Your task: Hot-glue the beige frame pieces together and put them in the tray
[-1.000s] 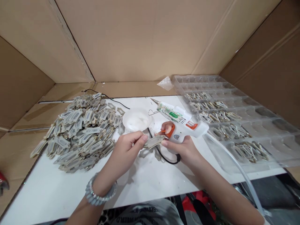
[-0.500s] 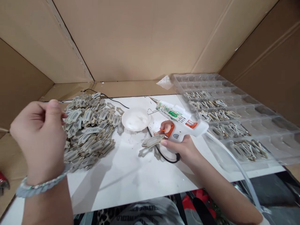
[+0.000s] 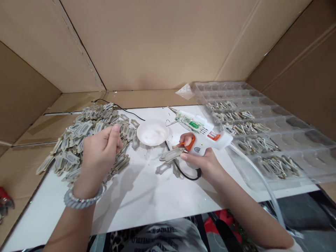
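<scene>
Right at the near edge, a printed shirt [image 3: 165,241] sits close against the white tabletop [image 3: 154,199], whose bare front takes soft arm shadows. The two hands are well apart! The left hand [image 3: 102,147], a beaded bracelet [image 3: 82,198] at its wrist, is up in front of the pile, thumb pressed to curled fingers; whether anything is pinched there, I can't tell. The right hand [image 3: 203,157] is wrapped around a glue gun [image 3: 203,131], its thumb on a grey frame piece [image 3: 171,154] below the orange trigger. More loose pieces [image 3: 163,168] lie just under that, beside a black cable loop [image 3: 189,179].

Farther in, a white dish [image 3: 153,133] stands mid-table, close to the big heap of grey frames [image 3: 84,131] on the left. Over on the right, a clear compartment tray [image 3: 294,131] has small pieces in several rows. A clear plastic scrap [image 3: 185,91] sits by its far corner, and behind everything, brown cardboard walls [image 3: 147,45] box in the whole table.
</scene>
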A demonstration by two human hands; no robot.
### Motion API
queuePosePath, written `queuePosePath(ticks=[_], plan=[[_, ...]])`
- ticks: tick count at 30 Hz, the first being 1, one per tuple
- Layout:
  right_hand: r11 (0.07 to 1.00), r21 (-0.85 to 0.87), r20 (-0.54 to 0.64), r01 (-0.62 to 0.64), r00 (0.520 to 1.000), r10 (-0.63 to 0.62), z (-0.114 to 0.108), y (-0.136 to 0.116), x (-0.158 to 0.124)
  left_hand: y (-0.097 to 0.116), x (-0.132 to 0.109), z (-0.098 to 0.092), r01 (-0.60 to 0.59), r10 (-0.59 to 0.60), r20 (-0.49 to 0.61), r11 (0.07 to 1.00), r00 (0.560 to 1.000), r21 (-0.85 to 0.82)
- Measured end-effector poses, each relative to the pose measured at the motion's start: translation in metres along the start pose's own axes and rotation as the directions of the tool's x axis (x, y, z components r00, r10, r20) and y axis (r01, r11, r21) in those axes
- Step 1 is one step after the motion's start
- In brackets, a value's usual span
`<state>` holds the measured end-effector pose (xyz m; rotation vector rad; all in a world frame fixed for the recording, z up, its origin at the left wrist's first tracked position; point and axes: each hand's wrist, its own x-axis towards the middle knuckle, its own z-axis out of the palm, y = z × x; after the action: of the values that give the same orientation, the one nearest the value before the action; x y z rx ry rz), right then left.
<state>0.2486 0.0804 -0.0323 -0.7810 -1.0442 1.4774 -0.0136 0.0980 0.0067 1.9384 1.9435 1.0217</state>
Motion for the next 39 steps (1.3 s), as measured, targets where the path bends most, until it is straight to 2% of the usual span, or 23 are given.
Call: queuePosePath(ticks=[3,5,8,10,12,15,18,21,24,25,27,28,30,32,35,37,39], plan=[[1.0,0.0,-0.003,0.013,1.0,-0.013,-0.001,-0.002,0.001,0.003,0.0,0.004,-0.046,0.045,0.055,0.999,0.997,0.012],[1.0,-0.009,-0.003,0.017,1.0,-0.017,-0.001,-0.003,0.001,0.006,0.0,0.007,-0.095,0.096,0.164,0.995,0.982,-0.017],[0.998,-0.059,0.006,0.022,1.0,-0.022,-0.002,-0.005,0.002,0.014,-0.006,0.012,-0.148,0.198,0.341,0.975,0.919,-0.168],[0.996,-0.091,0.015,0.023,1.0,-0.021,-0.003,-0.005,0.002,0.022,-0.012,0.016,-0.171,0.27,0.364,0.944,0.892,-0.281],[0.995,-0.102,0.023,0.017,1.0,-0.015,-0.003,-0.005,0.002,0.03,-0.02,0.02,-0.228,0.342,0.32,0.911,0.883,-0.344],[0.996,-0.085,0.022,0.006,1.0,-0.004,-0.003,-0.003,0.001,0.042,-0.029,0.03,-0.327,0.431,0.273,0.876,0.86,-0.354],[0.997,-0.079,0.025,-0.004,1.0,0.006,-0.003,0.001,0.001,0.049,-0.034,0.039,-0.355,0.446,0.241,0.871,0.862,-0.341],[0.994,-0.106,0.006,0.008,1.0,-0.008,-0.005,0.005,0.001,0.047,-0.031,0.039,-0.371,0.442,0.209,0.878,0.873,-0.303],[0.992,-0.123,-0.093,0.009,0.995,-0.021,-0.01,0.005,0.003,0.028,-0.018,0.023,-0.314,0.336,0.151,0.937,0.93,-0.156],[0.993,-0.12,-0.119,0.009,0.993,-0.023,-0.013,0.004,0.003,0.017,-0.011,0.015,-0.252,0.258,0.122,0.966,0.958,-0.067],[0.994,-0.103,-0.153,0.024,0.987,-0.04,-0.018,0.001,0.004,-0.009,0.005,-0.005,-0.093,0.097,-0.027,0.988,0.995,0.127],[0.995,-0.091,-0.164,0.041,0.985,-0.056,-0.02,0.0,0.005,-0.023,0.013,-0.015,-0.029,0.056,-0.137,0.982,0.989,0.189],[0.995,-0.065,-0.184,0.075,0.979,-0.086,-0.023,-0.003,0.005,-0.049,0.027,-0.033,0.085,-0.021,-0.249,0.965,0.968,0.249],[0.993,-0.07,-0.206,0.094,0.973,-0.106,-0.024,-0.005,0.006,-0.068,0.038,-0.046,0.108,-0.04,-0.259,0.961,0.965,0.255],[0.983,-0.129,-0.244,0.129,0.957,-0.158,-0.027,-0.01,0.008,-0.076,0.044,-0.054,0.121,-0.068,-0.204,0.957,0.977,0.262],[0.969,-0.182,-0.285,0.168,0.934,-0.216,-0.029,-0.013,0.01,-0.071,0.042,-0.052,0.107,-0.054,-0.199,0.959,0.978,0.262],[0.953,-0.227,-0.327,0.203,0.905,-0.271,-0.033,-0.016,0.012,-0.06,0.034,-0.045,0.042,0.019,-0.221,0.963,0.975,0.266]])
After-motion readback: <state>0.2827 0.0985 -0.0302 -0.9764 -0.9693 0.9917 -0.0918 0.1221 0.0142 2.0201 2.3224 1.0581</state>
